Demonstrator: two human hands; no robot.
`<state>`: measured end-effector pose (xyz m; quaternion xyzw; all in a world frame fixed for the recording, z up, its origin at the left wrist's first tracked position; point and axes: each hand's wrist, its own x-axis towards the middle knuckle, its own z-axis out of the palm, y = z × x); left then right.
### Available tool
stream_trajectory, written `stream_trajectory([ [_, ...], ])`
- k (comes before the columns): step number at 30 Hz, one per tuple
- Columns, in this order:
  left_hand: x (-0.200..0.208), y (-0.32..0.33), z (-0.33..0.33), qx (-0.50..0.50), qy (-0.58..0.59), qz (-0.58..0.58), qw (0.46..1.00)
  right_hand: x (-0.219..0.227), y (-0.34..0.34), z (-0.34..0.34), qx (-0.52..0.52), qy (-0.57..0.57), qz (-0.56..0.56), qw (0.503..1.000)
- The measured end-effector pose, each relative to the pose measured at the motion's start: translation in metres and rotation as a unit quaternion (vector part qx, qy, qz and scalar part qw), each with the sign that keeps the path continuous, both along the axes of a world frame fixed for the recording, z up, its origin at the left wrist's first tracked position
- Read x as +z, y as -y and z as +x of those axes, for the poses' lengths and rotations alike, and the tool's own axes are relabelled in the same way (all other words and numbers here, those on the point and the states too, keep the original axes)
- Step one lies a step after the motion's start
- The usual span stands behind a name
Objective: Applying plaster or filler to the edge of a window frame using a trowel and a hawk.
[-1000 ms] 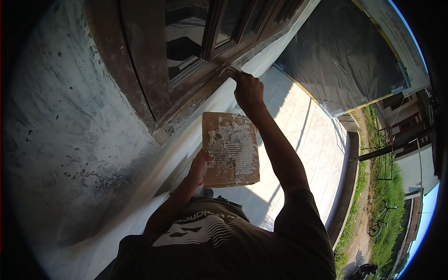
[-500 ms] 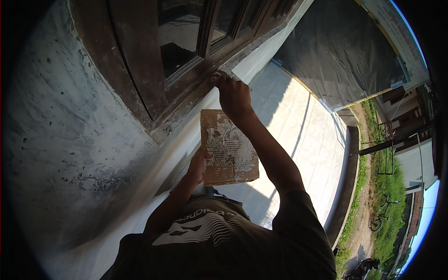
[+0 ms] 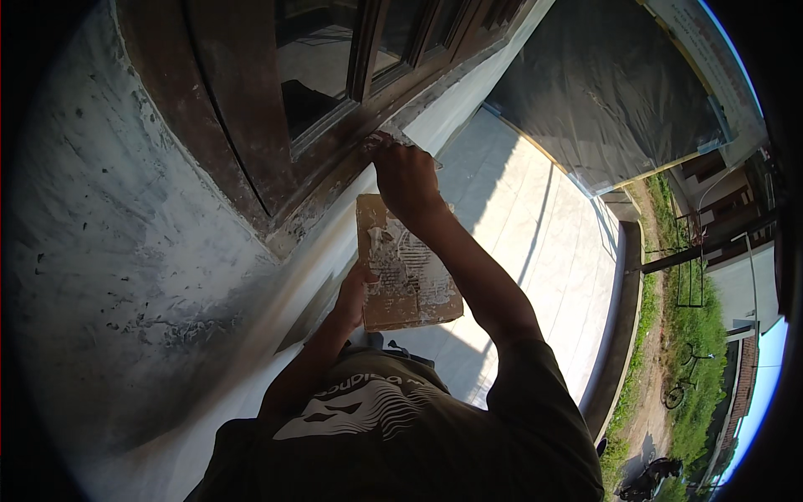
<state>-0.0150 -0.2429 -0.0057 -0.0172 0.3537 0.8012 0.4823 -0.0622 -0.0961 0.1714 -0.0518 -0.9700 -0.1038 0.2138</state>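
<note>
My left hand (image 3: 355,294) grips the left edge of a brown cardboard piece (image 3: 393,309), its thumb on top. White putty is smeared over the face of the cardboard. My right hand (image 3: 407,182) is closed on a putty knife (image 3: 404,136), mostly hidden by the fingers, so only part of its pale blade shows. That hand is up against the lower edge of a brown wooden window frame (image 3: 330,180), where the frame meets the white wall ledge. The right wrist passes just above the far edge of the cardboard.
A grey-white plastered wall (image 3: 142,251) fills the left side. Pale floor tiles (image 3: 544,243), partly sunlit, lie below to the right. Dark plastic sheeting (image 3: 611,92) hangs beyond them. Past a low curb (image 3: 615,351) are grass, a dirt path and a bicycle (image 3: 682,385).
My right hand has shifted slightly to the left along the window frame's lower edge with the putty knife. The cardboard and my left hand stay almost in place.
</note>
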Motion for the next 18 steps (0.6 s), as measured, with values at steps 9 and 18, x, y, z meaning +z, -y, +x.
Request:
stream_trajectory([
  [9,0.001,-0.001,0.000,0.008,-0.024,-0.024,0.999,0.002,0.010,0.021,0.029,-0.009,-0.063,0.998],
  [18,-0.006,-0.003,0.000,-0.004,0.013,0.009,1.000,0.028,-0.050,0.021,-0.040,-0.119,-0.208,0.970],
])
